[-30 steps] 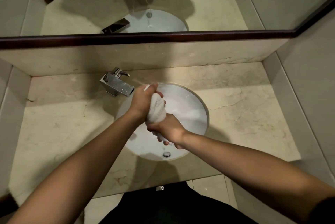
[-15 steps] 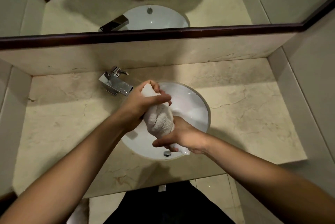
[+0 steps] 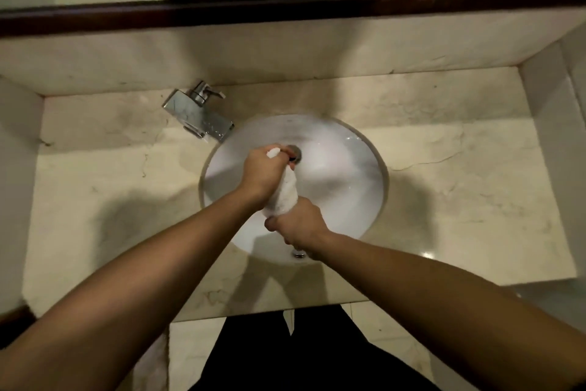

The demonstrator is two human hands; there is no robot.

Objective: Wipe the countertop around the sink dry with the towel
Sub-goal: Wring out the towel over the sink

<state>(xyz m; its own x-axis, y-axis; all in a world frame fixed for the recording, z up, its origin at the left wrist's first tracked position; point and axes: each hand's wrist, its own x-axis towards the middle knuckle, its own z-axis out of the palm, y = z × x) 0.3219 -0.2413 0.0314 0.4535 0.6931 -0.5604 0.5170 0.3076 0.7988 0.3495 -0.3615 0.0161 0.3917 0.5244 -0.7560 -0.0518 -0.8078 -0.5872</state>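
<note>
A white towel (image 3: 285,195), twisted into a tight roll, is held over the white oval sink (image 3: 342,175). My left hand (image 3: 261,173) grips its upper end, and a small tip of cloth sticks out above the fist. My right hand (image 3: 299,226) grips its lower end, closer to me. Both fists are closed around the cloth. The beige marble countertop (image 3: 459,200) surrounds the basin on the left, right and back. Most of the towel's length is hidden inside the two fists.
A square chrome faucet (image 3: 198,113) stands at the back left of the basin. The sink drain (image 3: 295,153) shows just past my left hand. A marble backsplash (image 3: 285,54) and a dark-framed mirror (image 3: 285,7) rise behind. Side walls close in the counter.
The roll looks thinner and more tightly twisted. Both hands turned on it and stay over the basin. The camera tipped further down over the sink.
</note>
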